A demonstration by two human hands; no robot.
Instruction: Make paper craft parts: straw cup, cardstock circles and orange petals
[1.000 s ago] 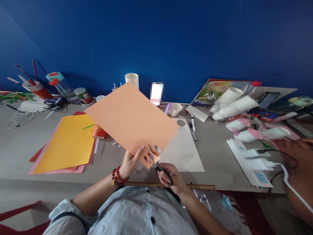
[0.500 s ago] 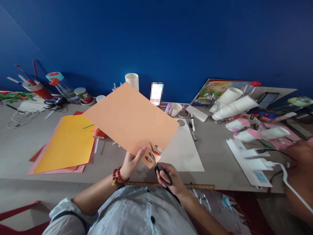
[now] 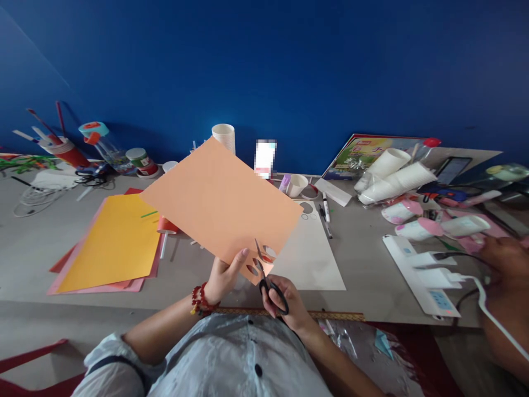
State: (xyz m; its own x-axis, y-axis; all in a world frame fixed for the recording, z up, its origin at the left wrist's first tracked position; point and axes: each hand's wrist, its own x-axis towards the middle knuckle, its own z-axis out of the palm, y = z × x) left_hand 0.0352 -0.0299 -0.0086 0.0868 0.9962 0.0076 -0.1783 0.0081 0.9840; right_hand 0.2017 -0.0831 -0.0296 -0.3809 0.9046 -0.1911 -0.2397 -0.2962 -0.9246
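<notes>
My left hand (image 3: 225, 275) pinches the near edge of a large orange sheet of paper (image 3: 219, 198), thumb on top and fingers hidden beneath. The sheet is held up at a tilt above the table. Several holes are cut in its near corner. In my right hand (image 3: 287, 300) are black-handled scissors (image 3: 275, 296), fingers wrapped through the loops. Their blades lie across the corner with the holes, pointing away from me. Below the sheet, to the right, a white sheet (image 3: 312, 253) with round outlines and a hole lies flat.
Yellow and pink paper (image 3: 111, 242) lies stacked at left. Paper cups (image 3: 296, 186) and a phone with a blurred screen (image 3: 264, 159) stand by the blue wall. Markers (image 3: 325, 207), bagged cups (image 3: 397, 179) and a power strip (image 3: 421, 275) are at right, beside another person's arm (image 3: 504, 309).
The scissors have shifted slightly and their blades look more closed. The orange sheet has barely moved. At right, the other person's hand has moved a little.
</notes>
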